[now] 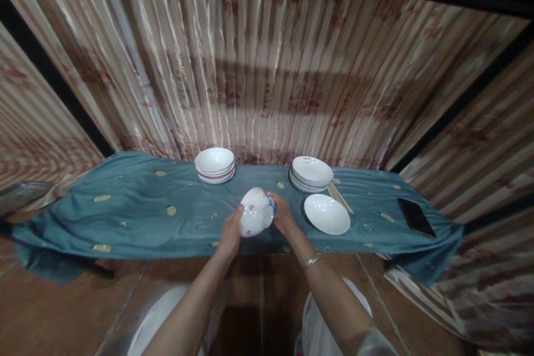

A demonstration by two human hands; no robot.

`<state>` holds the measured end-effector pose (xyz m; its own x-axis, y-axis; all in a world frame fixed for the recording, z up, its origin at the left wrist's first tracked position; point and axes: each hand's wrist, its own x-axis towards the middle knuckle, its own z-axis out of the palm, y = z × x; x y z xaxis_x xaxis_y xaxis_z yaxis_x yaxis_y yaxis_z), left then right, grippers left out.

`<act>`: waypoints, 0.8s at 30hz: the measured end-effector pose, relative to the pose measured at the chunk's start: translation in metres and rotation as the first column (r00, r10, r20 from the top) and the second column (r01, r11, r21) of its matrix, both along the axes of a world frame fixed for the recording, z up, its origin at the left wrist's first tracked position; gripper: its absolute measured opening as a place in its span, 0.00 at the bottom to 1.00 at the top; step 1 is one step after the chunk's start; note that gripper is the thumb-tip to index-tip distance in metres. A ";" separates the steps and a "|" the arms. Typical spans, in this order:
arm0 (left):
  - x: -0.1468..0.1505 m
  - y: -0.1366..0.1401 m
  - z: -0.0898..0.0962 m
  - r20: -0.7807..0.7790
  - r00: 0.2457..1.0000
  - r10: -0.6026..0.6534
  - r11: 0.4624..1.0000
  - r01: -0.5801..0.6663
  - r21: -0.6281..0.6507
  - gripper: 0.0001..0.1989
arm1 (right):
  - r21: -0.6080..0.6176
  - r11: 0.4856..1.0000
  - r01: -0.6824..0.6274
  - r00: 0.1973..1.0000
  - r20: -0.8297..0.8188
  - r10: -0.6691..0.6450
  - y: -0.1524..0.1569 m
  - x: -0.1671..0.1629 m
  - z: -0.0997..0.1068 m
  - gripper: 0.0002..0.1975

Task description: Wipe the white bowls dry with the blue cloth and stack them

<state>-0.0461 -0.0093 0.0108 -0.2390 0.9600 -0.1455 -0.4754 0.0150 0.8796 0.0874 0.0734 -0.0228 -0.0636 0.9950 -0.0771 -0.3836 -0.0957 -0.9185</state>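
Observation:
A white bowl (252,212) with small red flower marks is held tilted on its side above the front of the table, its foot ring facing right. My left hand (231,232) grips its left rim, thumb on the outer wall. At the bowl's right side, my right hand (283,215) is closed on a small blue-and-white cloth (272,203) pressed against the bowl near its base. Most of the right fingers are hidden behind the cloth and bowl. A shallow white bowl (327,214) sits on the table just right of my right hand.
Stacked white bowls (214,161) stand at the back left, stacked plates (312,171) at the back right. Chopsticks (341,198) lie beside the plates, and a black phone (416,217) rests at the right end. A teal cloth (146,222) covers the table; curtains (258,67) hang behind.

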 end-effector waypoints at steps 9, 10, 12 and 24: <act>-0.005 -0.008 0.029 0.048 0.973 -0.226 0.974 0.225 0.030 0.29 | 0.192 0.975 -0.109 0.922 0.386 0.027 -0.004 0.010 0.035 0.20; -0.004 -0.009 0.031 0.035 0.973 -0.230 0.973 0.229 0.041 0.28 | 0.215 0.968 -0.131 0.900 0.436 0.025 -0.006 0.009 0.037 0.21; -0.002 -0.011 0.032 -0.013 0.974 -0.225 0.973 0.226 0.048 0.24 | 0.276 0.949 -0.156 0.861 0.508 -0.006 -0.012 0.006 0.040 0.21; 0.004 -0.010 0.019 -0.045 0.966 -0.253 0.964 0.256 0.076 0.19 | 0.577 0.723 -0.380 0.676 0.707 -0.209 -0.059 -0.002 0.056 0.22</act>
<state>-0.0416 -0.0197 0.0298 0.0111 0.9981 -0.0611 -0.4341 0.0599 0.8989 0.0856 0.0144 0.0333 -0.3723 0.7833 0.4979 0.3575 0.6161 -0.7019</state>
